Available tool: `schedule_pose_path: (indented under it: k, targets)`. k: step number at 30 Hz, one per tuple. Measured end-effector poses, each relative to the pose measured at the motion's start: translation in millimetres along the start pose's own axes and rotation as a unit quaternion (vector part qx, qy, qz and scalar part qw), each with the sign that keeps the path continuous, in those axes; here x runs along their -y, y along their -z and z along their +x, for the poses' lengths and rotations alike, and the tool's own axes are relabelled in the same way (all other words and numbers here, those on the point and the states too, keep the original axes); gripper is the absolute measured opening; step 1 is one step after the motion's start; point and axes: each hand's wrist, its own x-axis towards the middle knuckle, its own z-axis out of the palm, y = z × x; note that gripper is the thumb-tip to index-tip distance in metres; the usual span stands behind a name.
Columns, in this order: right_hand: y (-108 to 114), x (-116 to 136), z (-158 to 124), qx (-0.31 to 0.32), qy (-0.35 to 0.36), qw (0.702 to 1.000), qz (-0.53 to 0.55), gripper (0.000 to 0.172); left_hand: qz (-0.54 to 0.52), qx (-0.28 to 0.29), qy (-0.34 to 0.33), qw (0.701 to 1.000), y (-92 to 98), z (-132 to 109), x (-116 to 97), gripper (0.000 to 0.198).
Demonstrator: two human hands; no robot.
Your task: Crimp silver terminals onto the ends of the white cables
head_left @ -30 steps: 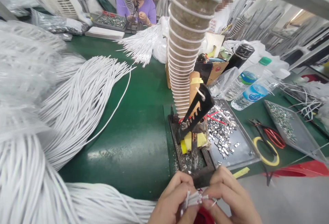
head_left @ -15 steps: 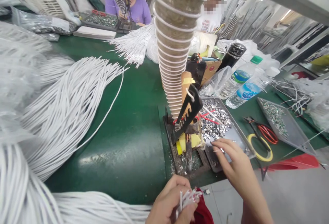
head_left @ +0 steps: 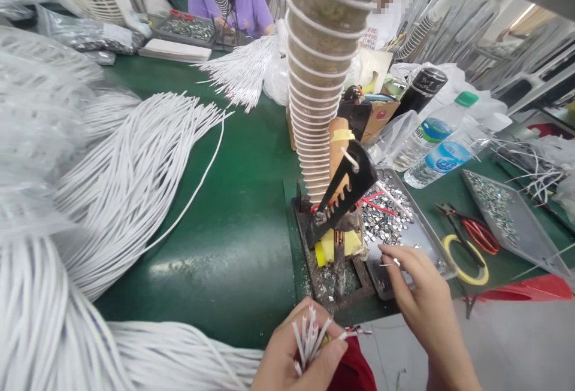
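Observation:
My left hand (head_left: 299,352) is closed around a bunch of white cables (head_left: 309,337) at the bottom centre, with their stripped ends fanned upward. My right hand (head_left: 417,283) hovers over the near edge of a grey tray (head_left: 431,247) of small metal parts (head_left: 386,217); its fingers are bent and apart, and nothing shows clearly between them. Left of the tray stands a soldering fixture (head_left: 339,265) with a black notched bracket (head_left: 344,193) and yellow pad, under a ribbed hose (head_left: 318,67).
Large bundles of white cable (head_left: 135,181) cover the table's left side. To the right are pliers (head_left: 458,229), a yellow tape roll (head_left: 467,277), a second parts tray (head_left: 521,229) and water bottles (head_left: 442,157). Two people sit across the table.
The view has shifted slightly, moving the scene to the right. In my left hand the cable ends now stand more upright and spread, and one points right. My right hand stays by the tray.

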Motion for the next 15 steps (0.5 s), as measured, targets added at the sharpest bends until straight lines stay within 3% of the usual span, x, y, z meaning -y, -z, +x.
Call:
schedule_pose_path:
  k: [4, 11, 15]
  targets:
    - [1.4, 8.2, -4.2, -0.023, 0.008, 1.000, 0.019, 0.013, -0.003, -0.020, -0.002, 1.000, -1.1, 4.9, -12.0, 0.023]
    - [7.0, 49.5, -14.9, 0.015, 0.058, 0.972, 0.226, 0.018, -0.037, -0.078, -0.009, 0.996, -6.5, 8.9, -28.6, 0.012]
    - [4.5, 63.1, -14.4, 0.021, 0.083, 0.964, 0.253, 0.020, -0.076, -0.061, 0.010, 0.995, -7.0, 9.8, -31.4, 0.012]
